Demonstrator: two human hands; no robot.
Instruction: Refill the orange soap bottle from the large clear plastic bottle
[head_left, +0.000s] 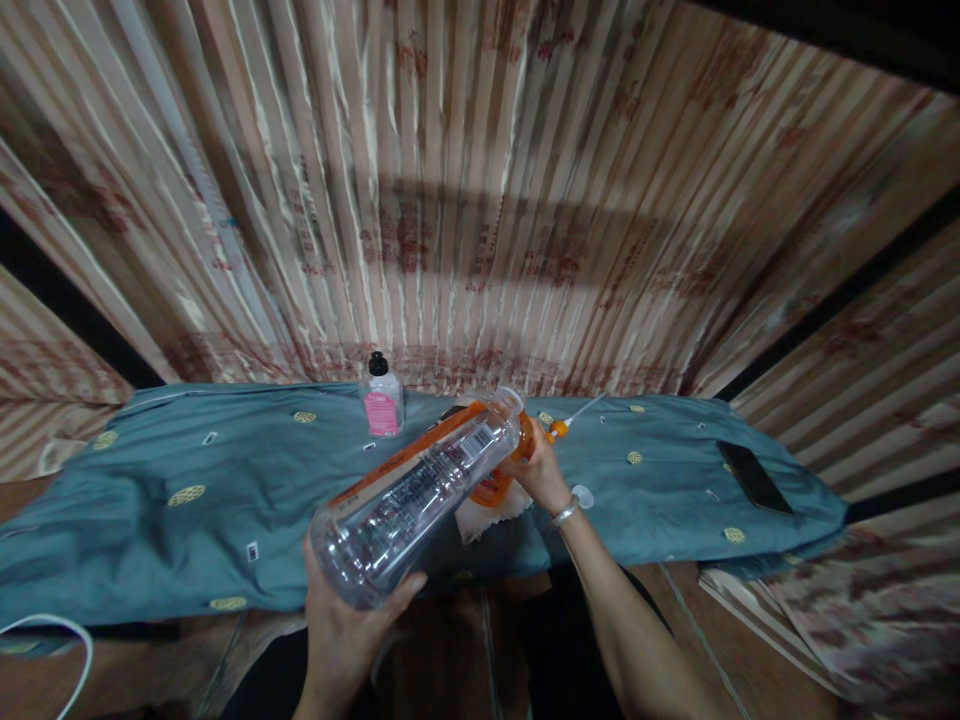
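Note:
My left hand (349, 630) is wrapped round the base of a large clear bottle (420, 500) with an orange and white label. The bottle slants up to the right, its neck over an orange bottle (493, 488). Around the upper part of that orange bottle my right hand (538, 468) is closed. Whether the two bottles touch is hard to tell. A whitish cloth or tissue (487, 520) lies beneath the orange bottle. Behind my right hand rests an orange pump top (559, 429) with a pale tube. Beside my right wrist is a small clear cap (582, 496).
A clear bottle with a pink label and black cap (383, 402) stands at the back. A dark phone (754, 478) lies at the right on the teal cloth (645, 520). Striped curtains (465, 200) hang behind and at both sides. A white cable (79, 640) curves at lower left.

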